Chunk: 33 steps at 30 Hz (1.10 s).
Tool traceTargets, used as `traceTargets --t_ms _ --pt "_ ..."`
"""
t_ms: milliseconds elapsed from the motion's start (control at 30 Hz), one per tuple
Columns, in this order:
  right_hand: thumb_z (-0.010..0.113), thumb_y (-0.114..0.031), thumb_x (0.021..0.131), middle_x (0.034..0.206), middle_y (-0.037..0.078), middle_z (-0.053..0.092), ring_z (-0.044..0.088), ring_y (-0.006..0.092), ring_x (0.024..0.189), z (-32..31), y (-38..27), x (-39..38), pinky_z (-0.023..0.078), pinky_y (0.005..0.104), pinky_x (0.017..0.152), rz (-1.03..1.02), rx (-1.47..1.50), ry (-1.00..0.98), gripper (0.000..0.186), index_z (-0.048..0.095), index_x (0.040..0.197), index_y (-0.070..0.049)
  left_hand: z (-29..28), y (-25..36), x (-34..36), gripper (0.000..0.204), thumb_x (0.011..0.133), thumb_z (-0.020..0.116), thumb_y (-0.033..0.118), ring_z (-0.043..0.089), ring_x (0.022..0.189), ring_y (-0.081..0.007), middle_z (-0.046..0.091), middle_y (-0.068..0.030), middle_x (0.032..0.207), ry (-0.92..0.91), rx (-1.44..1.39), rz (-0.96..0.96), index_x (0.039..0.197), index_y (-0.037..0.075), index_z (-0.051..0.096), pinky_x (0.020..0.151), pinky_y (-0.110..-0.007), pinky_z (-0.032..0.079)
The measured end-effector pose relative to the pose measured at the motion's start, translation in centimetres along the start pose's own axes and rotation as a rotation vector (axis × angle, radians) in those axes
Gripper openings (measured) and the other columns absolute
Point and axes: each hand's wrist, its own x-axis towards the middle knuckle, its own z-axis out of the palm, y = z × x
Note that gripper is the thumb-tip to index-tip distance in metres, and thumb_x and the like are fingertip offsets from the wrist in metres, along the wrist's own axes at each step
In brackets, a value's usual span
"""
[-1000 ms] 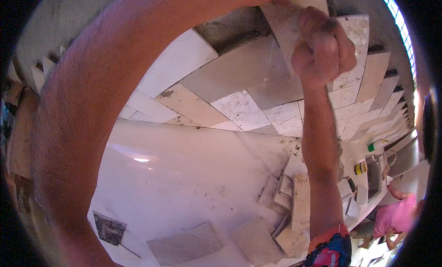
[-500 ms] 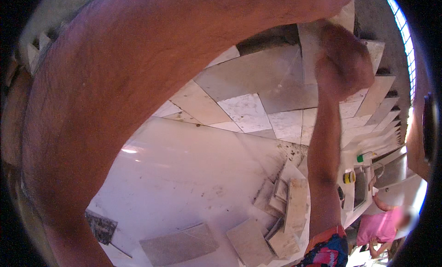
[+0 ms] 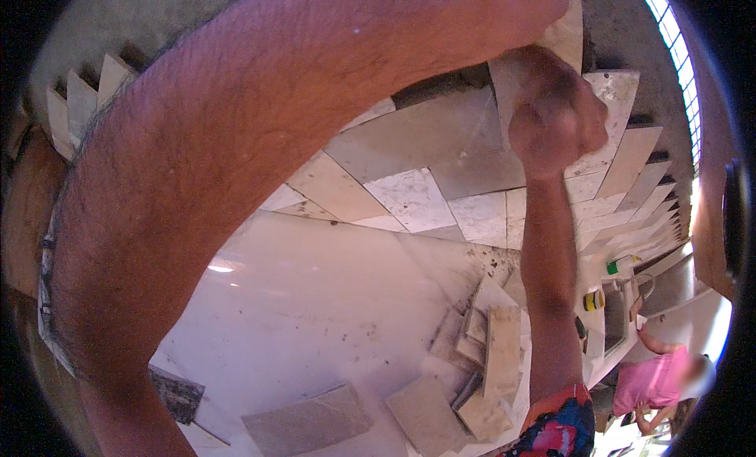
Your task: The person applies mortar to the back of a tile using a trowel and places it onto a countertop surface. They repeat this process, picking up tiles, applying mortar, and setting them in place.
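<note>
Tiles partly cover the wall above a dirt-specked countertop.

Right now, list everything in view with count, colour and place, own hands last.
wall tiles: many, white, beige and grey, upper centre to right, some upper left
counter: one, whitish, centre
loose tiles: several overlapping, greyish to beige, on the counter, lower centre to right
dark flat piece: one, blackish, lower left
container: one, yellow and dark, right
green-and-white item: one, right
sink: one, dark inside, right
grille: one, bright behind dark bars, upper right
co-worker: one, pink top, lower right
patterned sleeve: one, red and blue, bottom right
left hand: one, top edge, partly cut off
right hand: one, fingers curled, before the wall tiles
</note>
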Motion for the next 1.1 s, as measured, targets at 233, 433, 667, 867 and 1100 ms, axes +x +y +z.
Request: traceTargets --t_ms 233,433,667,867,1100 --pt "0.069 -0.034 0.099 0.118 0.014 0.073 0.069 0.0193 0.104 1.1 5.2 -0.5 0.057 0.0421 0.092 -0.283 0.482 0.084 0.044 0.066 0.119 0.005 -0.5 0.2 0.1 0.04 0.098 0.061 0.009 0.069 0.106 -0.0397 0.07 -0.0237 0.115 -0.003 -0.038 -0.013 0.136 -0.003 0.06 0.089 -0.048 0.056" --pt "0.067 -0.031 0.094 0.087 0.011 0.074 0.071 0.0266 0.079 1.3 5.3 1.1 0.057 0.0415 0.074 -0.586 0.147 0.283 0.025 0.074 0.094 -0.007 -0.5 -0.8 0.5 0.038 0.1 0.059 0.011 0.07 0.102 -0.0392 0.07 -0.0238 0.114 -0.051 -0.019 -0.027 0.135 -0.004 0.061 0.086 -0.048 0.057" --pt "0.065 -0.029 0.092 0.064 0.008 0.052 0.056 0.0259 0.057 -1.8 -2.8 2.6 0.049 0.0387 0.057 -0.782 0.794 0.053 0.038 0.047 0.067 -0.006 1.7 -4.4 3.2 0.07 0.088 0.078 0.019 0.064 0.107 -0.0382 0.065 -0.0204 0.117 -0.06 0.124 0.021 0.153 0.016 0.054 0.096 -0.048 0.051" --pt "0.058 -0.019 0.087 0.067 0.009 0.046 0.053 0.0293 0.057 0.2 -2.6 2.0 0.044 0.0376 0.055 -0.704 0.907 0.153 0.028 0.045 0.065 -0.008 0.6 -2.2 3.5 0.067 0.089 0.075 0.013 0.066 0.099 -0.0318 0.067 -0.0185 0.113 -0.101 0.113 -0.097 0.153 0.021 0.056 0.09 -0.041 0.053" --pt "0.07 -0.04 0.09 0.071 0.009 0.053 0.055 0.0288 0.063 0.6 0.5 0.9 0.045 0.0422 0.059 -0.532 0.594 0.192 0.043 0.053 0.072 -0.005 2.4 -2.7 3.4 0.056 0.089 0.077 0.013 0.067 0.09 -0.0354 0.067 -0.0193 0.099 0.029 0.098 0.095 0.143 0.012 0.062 0.084 -0.047 0.053"
